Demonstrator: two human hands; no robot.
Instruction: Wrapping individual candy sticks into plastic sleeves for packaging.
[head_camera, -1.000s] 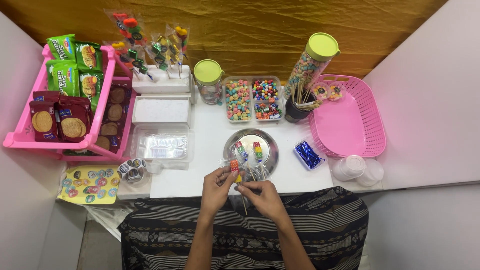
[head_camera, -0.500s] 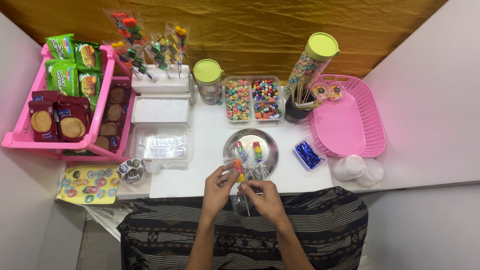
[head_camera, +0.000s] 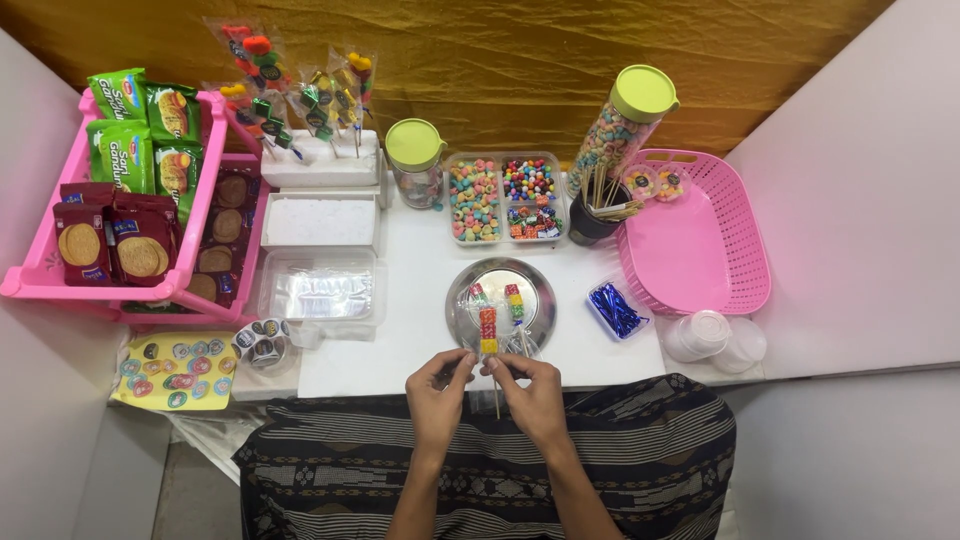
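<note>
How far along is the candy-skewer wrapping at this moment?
Done: several wrapped candy skewers stand upright in the white foam block. In hand: the left hand and right hand pinch the stick of one candy skewer, apparently inside a clear wrapper, at the table's near edge. Left: two more skewers lie on the steel plate, one looks unwrapped, and bare sticks wait in the dark cup.

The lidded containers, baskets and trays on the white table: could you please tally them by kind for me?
Clear jars with yellow-green lids: 2, a tall tilted jar and a short jar
Pink plastic baskets: 2, a right basket and a left biscuit basket
Round metal plate: 1
Clear divided candy tray: 1
Total: 6
</note>
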